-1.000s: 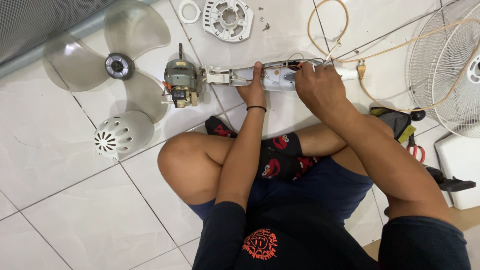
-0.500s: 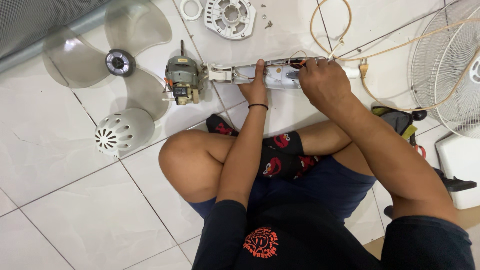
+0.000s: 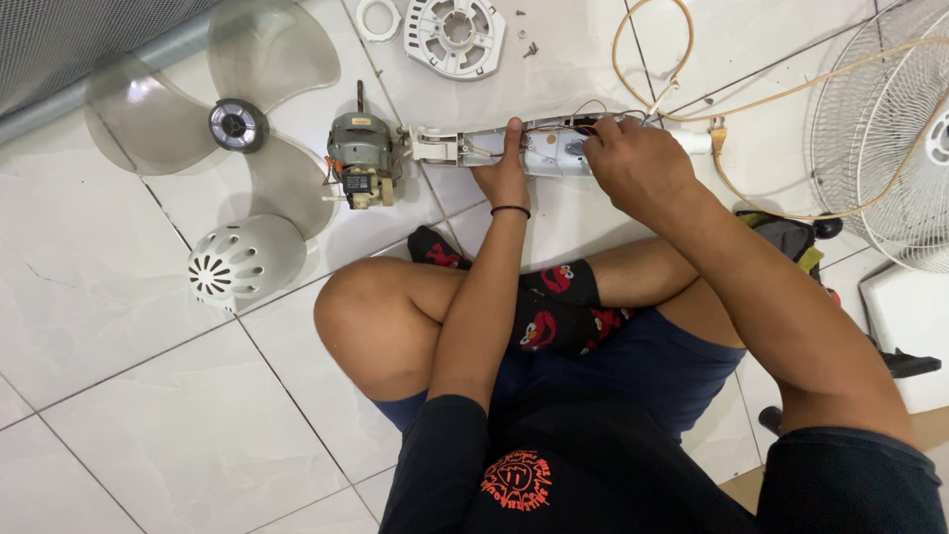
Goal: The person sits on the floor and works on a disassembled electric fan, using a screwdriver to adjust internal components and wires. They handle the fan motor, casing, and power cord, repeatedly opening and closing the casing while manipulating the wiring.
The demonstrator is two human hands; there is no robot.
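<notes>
Housing (image 3: 539,146), white and opened, lies on the tiles beside the motor (image 3: 358,158); left hand (image 3: 506,173) pins it flat, right hand (image 3: 633,163) works inside its wiring, fingertips hidden, grip unclear. Probably mid-disassembly; steadiness matters next.

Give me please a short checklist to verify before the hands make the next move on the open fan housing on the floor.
1. Left hand steadies the long white fan housing: ok, its fingers lie across it.
2. Right hand is at the open part of the housing, near the red wires: ok, but whether it holds a tool cannot tell.
3. Fan motor stays joined to the housing end: ok, they touch.
4. Beige power cord is unplugged: cannot tell, its plug end is not seen.
5. Loose screws lie apart from the hands, beside the round white cover: ok.
6. Fan blade and white vented cap are away from the work: ok.
</notes>
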